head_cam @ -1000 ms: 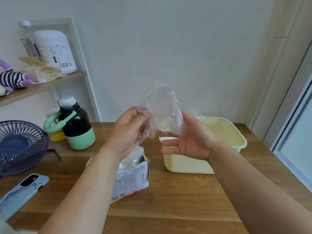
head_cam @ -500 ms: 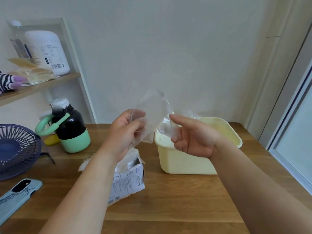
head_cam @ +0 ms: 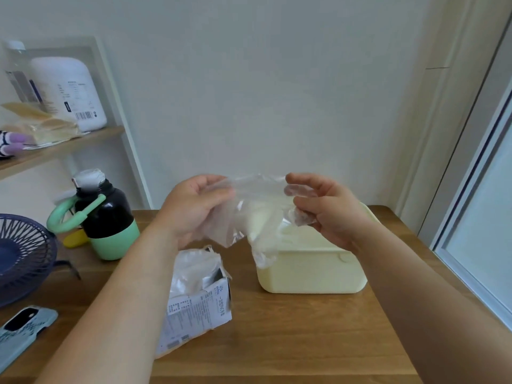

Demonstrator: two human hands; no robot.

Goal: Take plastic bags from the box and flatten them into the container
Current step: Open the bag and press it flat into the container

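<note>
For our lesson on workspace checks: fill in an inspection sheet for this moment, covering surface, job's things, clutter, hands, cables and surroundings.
Surface: wooden table.
Job's things: clear plastic bag held above the yellow container; torn box of bags to its left.
Clutter: black-and-green bottle, blue fan, phone, all at left.
Hands: left hand and right hand each pinch the bag's top edge.
Cables: nothing seen.
Surroundings: white wall; shelf with white jug; window frame at right.

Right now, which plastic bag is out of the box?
The clear bag held between left hand and right hand; other bags sit bunched in the torn box.
</note>
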